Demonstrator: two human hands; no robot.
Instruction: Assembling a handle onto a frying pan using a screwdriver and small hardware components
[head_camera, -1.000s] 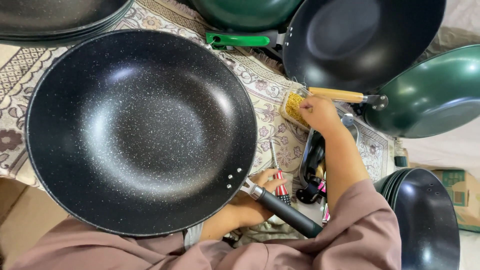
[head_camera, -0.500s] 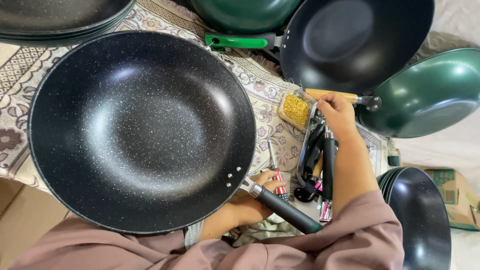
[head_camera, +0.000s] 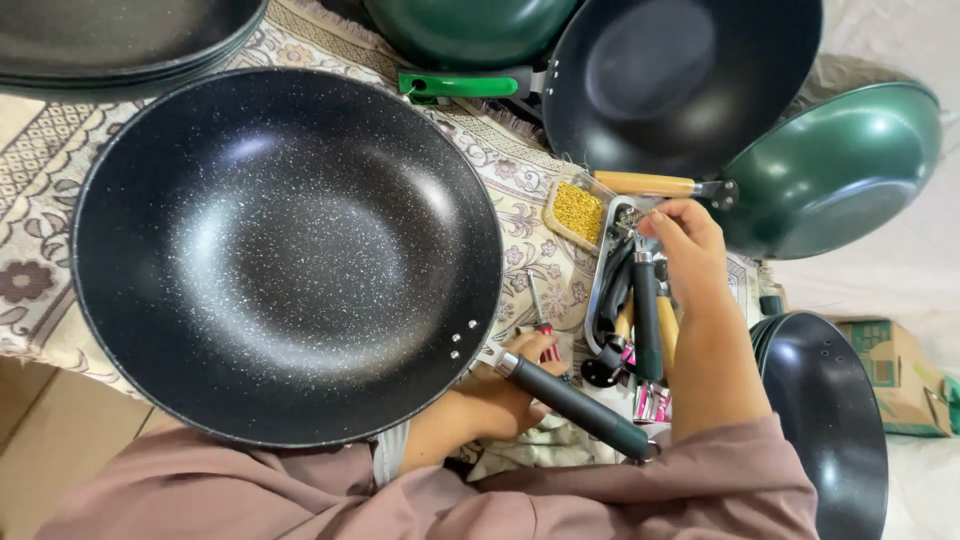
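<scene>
The big black speckled wok (head_camera: 285, 250) sits in the middle, and everything else is told from it. Its dark handle (head_camera: 575, 405) sticks out at its lower right. The left hand (head_camera: 505, 385) is tucked under that handle, fingers curled close together, touching it. I cannot tell how tight the hold is.

Off to the right of the wok, the right hand (head_camera: 690, 245) reaches into a narrow tray of loose handles (head_camera: 640, 310). Its fingertips pinch something small and shiny; it is too tiny to name.

What could go wrong? The wok looks heavy and is held only at one end, so it could tip or slide off the person's lap if the left hand lets go. The tiny piece could slip from the pinch and get lost in the cloth. An elbow could bump the little tub of gold screws (head_camera: 578, 212), just right of the wok, and spill them.

A patterned cloth (head_camera: 60, 200) lies under the wok. Green woks (head_camera: 835, 170) and a black pan (head_camera: 680, 75) crowd above and right of it. A cardboard box (head_camera: 890, 375) sits far right.
</scene>
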